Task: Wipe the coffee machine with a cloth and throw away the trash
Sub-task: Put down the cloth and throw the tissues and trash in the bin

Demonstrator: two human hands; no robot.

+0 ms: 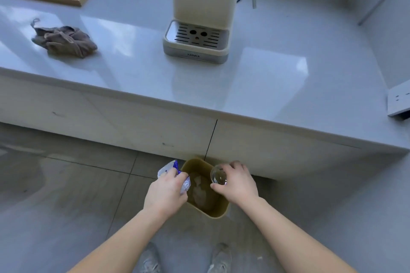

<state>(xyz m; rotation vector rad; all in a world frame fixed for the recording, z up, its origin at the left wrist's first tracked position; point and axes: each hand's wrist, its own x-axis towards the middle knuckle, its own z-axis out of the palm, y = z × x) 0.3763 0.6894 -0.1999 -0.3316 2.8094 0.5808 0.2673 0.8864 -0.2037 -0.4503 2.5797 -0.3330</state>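
Two hands over the bin (pixel 218 211) on the floor below the counter (pixel 266 86). My left hand (pixel 165 193) grips a crinkly wrapper (pixel 169 170) at the bin's left rim; my right hand (pixel 236 182) pinches a clear cup (pixel 218 177) above the opening. Best move, I think: bring the wrapper fully over the mouth before letting go, and drop the cup low so it doesn't bounce out. Cloth (pixel 64 40) lies bunched on the counter, well left of the coffee machine (pixel 199 17).

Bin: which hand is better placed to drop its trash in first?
Right, probably. The right hand holds the clear cup above the bin opening; the left hand holds its wrapper over the left rim.
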